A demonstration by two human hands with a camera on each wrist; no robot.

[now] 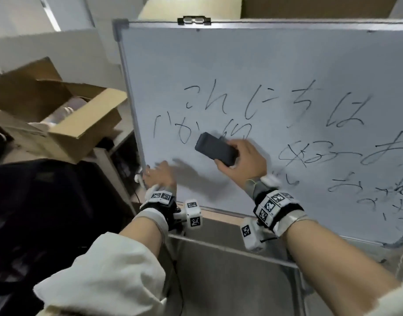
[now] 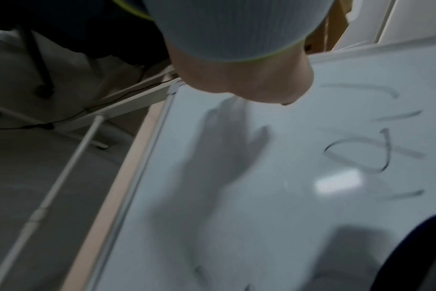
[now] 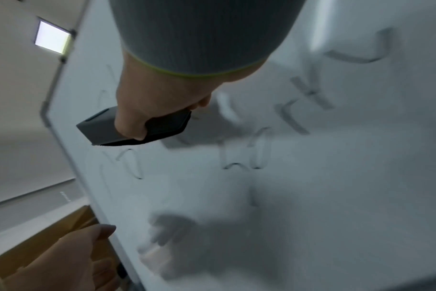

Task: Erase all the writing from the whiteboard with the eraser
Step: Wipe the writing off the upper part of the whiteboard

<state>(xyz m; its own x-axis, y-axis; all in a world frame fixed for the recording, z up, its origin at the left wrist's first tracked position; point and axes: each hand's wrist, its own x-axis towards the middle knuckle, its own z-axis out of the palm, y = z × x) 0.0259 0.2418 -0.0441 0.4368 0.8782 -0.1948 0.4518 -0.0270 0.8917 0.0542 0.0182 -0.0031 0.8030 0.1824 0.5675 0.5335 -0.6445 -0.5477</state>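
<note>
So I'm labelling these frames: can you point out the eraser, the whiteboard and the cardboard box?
eraser (image 1: 215, 148), head view, dark back of its body.
whiteboard (image 1: 253, 60), head view, bare surface above the writing.
cardboard box (image 1: 88, 124), head view, its front wall.

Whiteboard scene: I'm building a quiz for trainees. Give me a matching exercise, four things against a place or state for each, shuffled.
Things:
1. eraser
2. left hand
3. cardboard box
4. black clip

Places or states:
A. on the whiteboard's top edge
B. gripped in the right hand, against the writing
C. open, left of the whiteboard
D. at the whiteboard's lower left edge

Pairs: 1-B, 2-D, 3-C, 4-A
</note>
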